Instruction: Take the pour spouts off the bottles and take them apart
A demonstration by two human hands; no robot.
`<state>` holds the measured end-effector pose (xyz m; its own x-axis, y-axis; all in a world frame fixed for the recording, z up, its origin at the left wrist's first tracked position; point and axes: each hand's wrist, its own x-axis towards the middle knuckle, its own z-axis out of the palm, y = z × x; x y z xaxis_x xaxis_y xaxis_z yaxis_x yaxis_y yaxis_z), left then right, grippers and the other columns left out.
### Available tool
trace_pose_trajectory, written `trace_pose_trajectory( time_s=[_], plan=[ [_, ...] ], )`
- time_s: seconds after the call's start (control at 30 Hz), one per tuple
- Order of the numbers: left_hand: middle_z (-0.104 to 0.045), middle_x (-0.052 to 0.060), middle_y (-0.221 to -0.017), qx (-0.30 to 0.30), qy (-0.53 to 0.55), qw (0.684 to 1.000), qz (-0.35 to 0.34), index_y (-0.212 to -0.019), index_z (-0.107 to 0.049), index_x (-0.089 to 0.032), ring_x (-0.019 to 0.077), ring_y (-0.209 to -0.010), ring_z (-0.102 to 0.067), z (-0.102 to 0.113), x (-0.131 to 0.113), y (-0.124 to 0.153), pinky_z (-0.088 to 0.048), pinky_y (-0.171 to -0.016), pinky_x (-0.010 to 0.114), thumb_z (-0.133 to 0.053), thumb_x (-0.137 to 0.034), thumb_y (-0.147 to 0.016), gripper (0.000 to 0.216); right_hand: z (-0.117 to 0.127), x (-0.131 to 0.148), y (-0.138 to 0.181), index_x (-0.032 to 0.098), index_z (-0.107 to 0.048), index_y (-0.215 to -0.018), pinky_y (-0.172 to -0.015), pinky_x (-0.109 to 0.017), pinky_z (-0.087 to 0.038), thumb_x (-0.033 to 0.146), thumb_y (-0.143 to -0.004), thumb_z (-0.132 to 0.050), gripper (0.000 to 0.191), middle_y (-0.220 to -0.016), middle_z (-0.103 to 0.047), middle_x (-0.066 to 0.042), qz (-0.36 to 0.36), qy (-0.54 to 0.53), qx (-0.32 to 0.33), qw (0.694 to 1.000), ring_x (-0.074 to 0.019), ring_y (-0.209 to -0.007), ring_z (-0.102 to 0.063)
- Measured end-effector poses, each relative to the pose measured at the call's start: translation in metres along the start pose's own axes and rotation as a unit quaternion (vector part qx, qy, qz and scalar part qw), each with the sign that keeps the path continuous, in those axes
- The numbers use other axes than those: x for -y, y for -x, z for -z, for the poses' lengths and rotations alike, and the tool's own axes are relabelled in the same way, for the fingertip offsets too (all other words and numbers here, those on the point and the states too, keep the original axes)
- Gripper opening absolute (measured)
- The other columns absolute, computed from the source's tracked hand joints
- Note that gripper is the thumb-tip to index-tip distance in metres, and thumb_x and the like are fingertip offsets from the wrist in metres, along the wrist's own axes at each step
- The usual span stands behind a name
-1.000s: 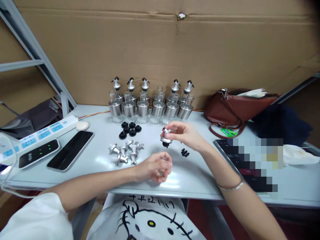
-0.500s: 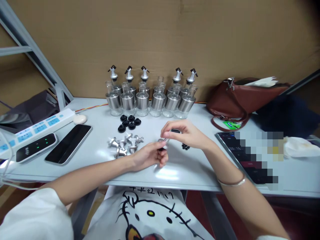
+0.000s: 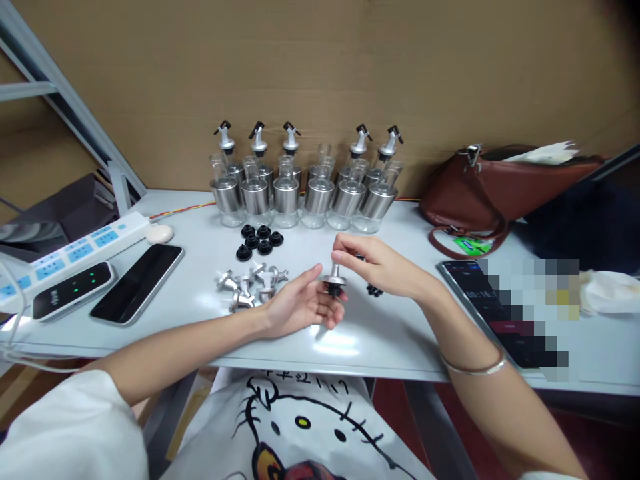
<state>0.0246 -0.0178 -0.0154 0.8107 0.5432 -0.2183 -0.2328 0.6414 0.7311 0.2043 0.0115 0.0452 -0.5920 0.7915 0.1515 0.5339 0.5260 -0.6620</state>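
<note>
My right hand (image 3: pixel 377 263) pinches the upper end of a silver bottle pourer (image 3: pixel 335 280), holding it upright with its black stopper downward. Just beside and below it is my left hand (image 3: pixel 300 300), palm up, thumb apart and fingers loosely curved. Whether its fingertips touch the stopper I cannot tell. Left of that hand lie several loose silver pourer tops (image 3: pixel 245 287). Behind these sit several black stoppers (image 3: pixel 251 242). Small black parts (image 3: pixel 374 291) lie partly hidden under my right hand.
Two rows of glass-and-steel bottles (image 3: pixel 319 195) stand at the back, several in the rear row with pourers. To the left are a phone (image 3: pixel 137 283) and a power strip (image 3: pixel 80 253). A brown bag (image 3: pixel 525 187) and another phone (image 3: pixel 480 300) occupy the right.
My left hand has opened and let go of the pourer. My right hand has moved slightly right, now holding it upright with the stopper showing.
</note>
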Motion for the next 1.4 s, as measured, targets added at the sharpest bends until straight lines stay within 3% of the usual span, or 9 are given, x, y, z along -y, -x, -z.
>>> trace_pose_trajectory(
  time_s=[0.23, 0.47, 0.7, 0.97, 1.1, 1.23, 1.4],
  plan=[
    [-0.060, 0.001, -0.066, -0.022, -0.001, 1.000, -0.016, -0.078, -0.052, -0.016, 0.0121, -0.059, -0.053, -0.003, -0.001, 0.001, -0.034, -0.065, 0.028, -0.069, -0.056, -0.070, 0.045, 0.001, 0.003, 0.000, 0.020, -0.044, -0.076, -0.063, -0.027, -0.035, 0.035, -0.094, -0.037, 0.025, -0.069, -0.049, 0.001, 0.004, 0.002, 0.017, 1.000, -0.0130, -0.064, -0.045],
    [-0.053, -0.003, -0.058, -0.021, -0.026, 0.999, -0.018, -0.071, -0.049, -0.017, 0.0097, -0.052, -0.048, -0.004, 0.001, 0.001, -0.031, -0.061, 0.029, -0.062, -0.052, -0.077, 0.038, -0.005, 0.004, -0.001, 0.021, -0.039, -0.071, -0.061, -0.027, -0.032, 0.035, -0.096, -0.031, 0.030, -0.063, -0.042, 0.003, -0.009, 0.020, 0.067, 0.998, -0.0125, -0.060, -0.041],
    [-0.055, -0.001, -0.066, -0.027, -0.043, 0.999, -0.014, -0.079, -0.050, -0.016, 0.0095, -0.055, -0.050, -0.005, 0.001, 0.002, -0.032, -0.061, 0.029, -0.064, -0.044, -0.077, 0.032, -0.008, 0.005, -0.002, 0.021, -0.030, -0.063, -0.055, -0.026, -0.028, 0.033, -0.095, -0.032, 0.035, -0.054, -0.033, 0.005, 0.022, 0.049, 0.036, 0.998, -0.0098, -0.050, -0.033],
    [-0.057, -0.004, -0.063, -0.062, -0.043, 0.994, -0.075, -0.088, -0.046, -0.019, 0.0099, -0.053, -0.052, -0.008, 0.000, 0.000, -0.036, -0.062, 0.028, -0.065, -0.053, -0.076, 0.041, -0.013, -0.005, -0.004, 0.021, -0.034, -0.060, -0.053, -0.025, -0.027, 0.033, -0.094, -0.033, 0.036, -0.051, -0.038, 0.005, 0.003, 0.075, 0.010, 0.997, -0.0085, -0.047, -0.031],
    [-0.055, -0.002, -0.052, -0.040, -0.018, 0.997, -0.060, -0.086, -0.052, -0.015, 0.0113, -0.046, -0.049, -0.003, -0.003, 0.001, -0.034, -0.058, 0.028, -0.046, -0.060, -0.086, 0.045, -0.013, -0.007, -0.005, 0.020, -0.035, -0.059, -0.053, -0.025, -0.027, 0.032, -0.093, -0.034, 0.035, -0.050, -0.038, 0.005, -0.010, 0.072, -0.005, 0.997, -0.0086, -0.048, -0.032],
    [-0.055, 0.000, -0.049, -0.006, 0.037, 0.999, -0.015, -0.079, -0.053, -0.014, 0.0113, -0.044, -0.048, 0.003, -0.002, 0.002, -0.034, -0.060, 0.028, -0.031, -0.057, -0.092, 0.050, -0.008, -0.008, -0.005, 0.020, -0.039, -0.062, -0.054, -0.025, -0.031, 0.036, -0.093, -0.036, 0.034, -0.054, -0.042, 0.004, -0.011, 0.017, -0.038, 0.999, -0.0098, -0.051, -0.038],
    [-0.056, 0.000, -0.058, -0.017, 0.037, 0.999, -0.021, -0.086, -0.053, -0.014, 0.0117, -0.049, -0.050, 0.002, 0.003, 0.000, -0.034, -0.061, 0.028, -0.038, -0.054, -0.090, 0.043, 0.008, -0.017, -0.001, 0.020, -0.053, -0.084, -0.060, -0.027, -0.045, 0.043, -0.081, -0.060, 0.025, -0.074, -0.062, -0.002, -0.020, -0.159, -0.059, 0.985, -0.0137, -0.065, -0.059]
  ],
)
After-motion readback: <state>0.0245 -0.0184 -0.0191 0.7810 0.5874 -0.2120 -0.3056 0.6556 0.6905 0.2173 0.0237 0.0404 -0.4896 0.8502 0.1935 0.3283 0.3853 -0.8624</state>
